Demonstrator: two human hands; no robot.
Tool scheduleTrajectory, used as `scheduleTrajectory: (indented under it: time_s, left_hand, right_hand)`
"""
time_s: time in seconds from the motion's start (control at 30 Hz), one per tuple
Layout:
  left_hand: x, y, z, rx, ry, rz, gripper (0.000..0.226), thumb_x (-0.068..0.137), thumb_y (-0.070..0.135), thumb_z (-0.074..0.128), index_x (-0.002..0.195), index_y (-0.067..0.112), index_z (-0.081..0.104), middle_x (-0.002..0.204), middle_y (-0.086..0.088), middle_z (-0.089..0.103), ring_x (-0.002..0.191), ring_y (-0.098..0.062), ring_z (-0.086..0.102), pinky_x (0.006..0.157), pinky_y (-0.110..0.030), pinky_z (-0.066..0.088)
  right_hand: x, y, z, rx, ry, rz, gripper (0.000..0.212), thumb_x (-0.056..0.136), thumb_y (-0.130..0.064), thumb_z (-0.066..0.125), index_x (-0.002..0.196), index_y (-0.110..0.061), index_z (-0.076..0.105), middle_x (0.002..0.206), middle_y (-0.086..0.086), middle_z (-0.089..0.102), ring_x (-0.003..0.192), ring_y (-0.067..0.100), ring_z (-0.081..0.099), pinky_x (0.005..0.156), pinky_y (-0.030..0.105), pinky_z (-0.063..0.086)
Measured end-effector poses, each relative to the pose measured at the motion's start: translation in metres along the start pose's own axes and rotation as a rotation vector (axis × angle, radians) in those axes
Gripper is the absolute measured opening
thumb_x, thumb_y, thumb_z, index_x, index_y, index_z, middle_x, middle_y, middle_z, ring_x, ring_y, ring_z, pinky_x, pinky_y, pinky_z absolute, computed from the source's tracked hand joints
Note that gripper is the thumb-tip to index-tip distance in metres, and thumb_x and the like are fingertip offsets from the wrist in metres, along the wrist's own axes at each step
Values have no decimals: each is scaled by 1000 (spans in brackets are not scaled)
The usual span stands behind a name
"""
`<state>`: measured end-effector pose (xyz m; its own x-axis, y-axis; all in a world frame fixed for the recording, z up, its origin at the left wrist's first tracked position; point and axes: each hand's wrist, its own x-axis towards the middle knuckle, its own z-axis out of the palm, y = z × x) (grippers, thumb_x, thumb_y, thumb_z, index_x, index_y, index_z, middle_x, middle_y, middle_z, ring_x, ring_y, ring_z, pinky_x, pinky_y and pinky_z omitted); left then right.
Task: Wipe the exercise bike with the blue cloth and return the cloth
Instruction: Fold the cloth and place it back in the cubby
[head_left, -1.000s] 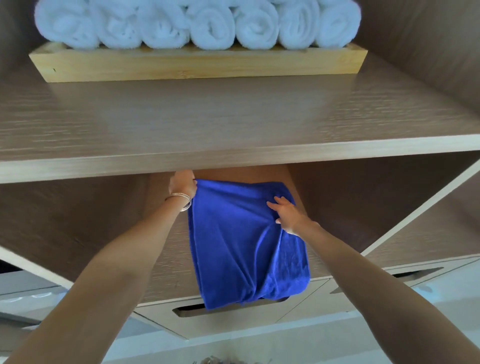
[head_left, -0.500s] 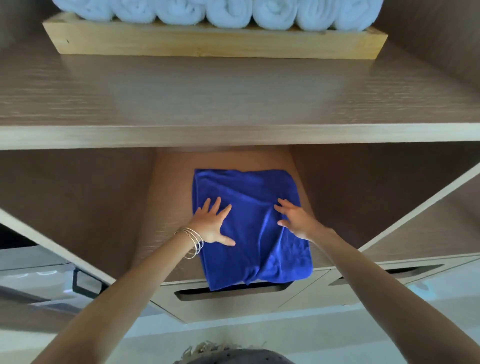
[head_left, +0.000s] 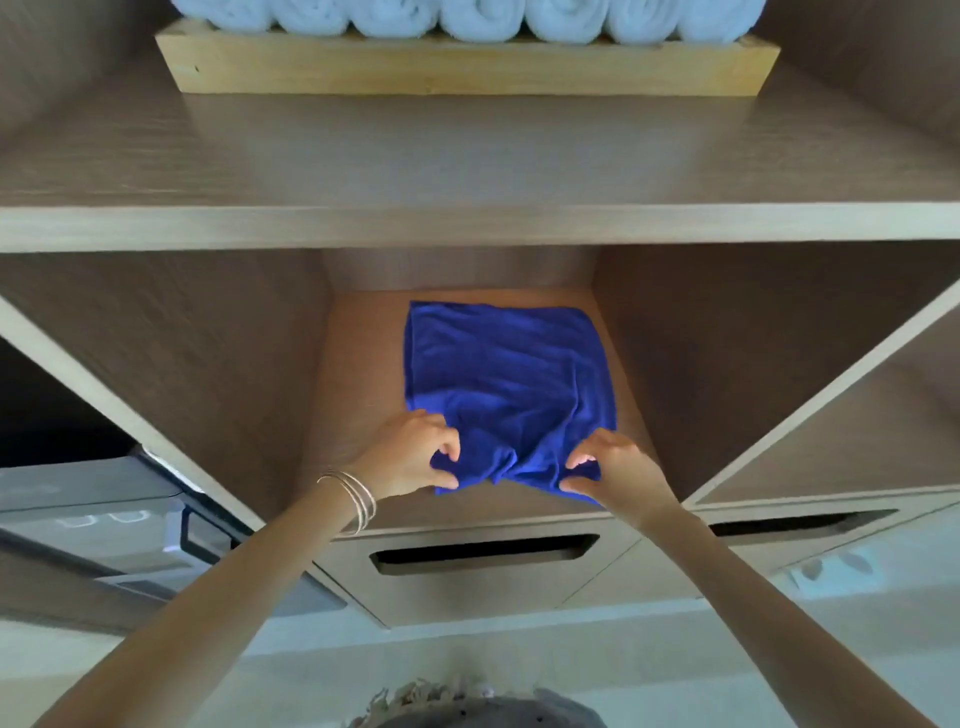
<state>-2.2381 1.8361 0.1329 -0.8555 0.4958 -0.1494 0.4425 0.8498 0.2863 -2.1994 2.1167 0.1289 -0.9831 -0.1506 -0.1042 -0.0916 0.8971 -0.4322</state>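
The blue cloth (head_left: 506, 384) lies spread on the floor of the middle wooden cubby (head_left: 358, 374), its near edge bunched up. My left hand (head_left: 410, 454) pinches the cloth's near left corner between curled fingers and thumb. My right hand (head_left: 615, 470) pinches the near right corner the same way. Thin bangles circle my left wrist. The exercise bike is not in view.
Above the cubby runs a wide shelf (head_left: 467, 156) holding a wooden tray (head_left: 467, 67) of several rolled white towels (head_left: 478, 15). Drawers with slot handles (head_left: 483, 553) sit below. A grey appliance (head_left: 104, 519) is at the lower left, another cubby (head_left: 841, 426) at right.
The cloth, first hanging over the cubby's front edge, now lies wholly inside. Both hands slid from flat on top of it back to its near corners and pinched them.
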Motion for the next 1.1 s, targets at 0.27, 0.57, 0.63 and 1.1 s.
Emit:
scheduleTrajectory:
  time_s: [0.27, 0.57, 0.63, 1.1]
  left_hand:
    - [-15, -8, 1, 346, 38, 53, 13, 83, 33, 63, 94, 26, 62, 100, 9, 61, 106, -15, 50, 88, -29, 30]
    - [-34, -15, 1, 304, -24, 16, 29, 84, 41, 63, 109, 25, 60, 115, 7, 55, 113, -16, 47, 95, -30, 31]
    - [-31, -8, 7, 152, 7, 84, 33, 82, 40, 67, 108, 22, 60, 114, 5, 54, 107, -16, 46, 93, -27, 35]
    - [-42, -8, -12, -218, -275, -62, 9, 94, 17, 52, 96, 12, 59, 86, 7, 54, 78, -11, 49, 72, -22, 38]
  right_hand:
    - [-13, 22, -14, -201, -52, 50, 11, 80, -27, 67, 91, -24, 67, 100, -6, 60, 100, 15, 55, 76, 27, 41]
    - [-18, 19, -17, -326, -155, -16, 25, 82, -27, 63, 106, -24, 59, 113, -5, 54, 112, 16, 47, 85, 30, 46]
    - [-21, 20, -16, -325, -114, -116, 30, 81, -29, 65, 109, -23, 56, 115, -6, 52, 114, 14, 44, 86, 28, 45]
    - [-31, 8, -35, -116, -182, -240, 29, 94, -9, 45, 113, -19, 64, 106, -1, 60, 96, 14, 57, 82, 25, 42]
